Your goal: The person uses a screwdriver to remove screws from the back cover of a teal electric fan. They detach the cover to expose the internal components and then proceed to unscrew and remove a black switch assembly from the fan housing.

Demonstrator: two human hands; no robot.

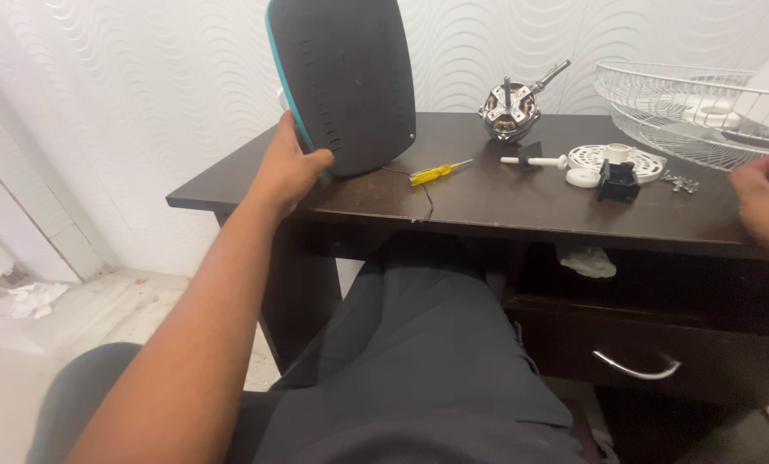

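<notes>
My left hand [287, 167] grips the lower left edge of a dark grey fan base with a teal rim [346, 82], which stands tilted on its edge on the dark wooden desk [488, 202]. My right hand [767, 202] rests at the desk's right edge with fingers curled, holding nothing that I can see, close to several small screws [681, 181]. A yellow screwdriver [437, 173] lies just right of the base. A thin black cord [423, 199] runs from the base over the desk's front edge.
A metal fan motor [511, 110] stands at the back. A white plastic disc [615, 160], a white knob [535, 161] and a black part [618, 181] lie to the right. A wire fan guard [689, 107] sits far right. Below is a drawer with a metal handle [638, 369].
</notes>
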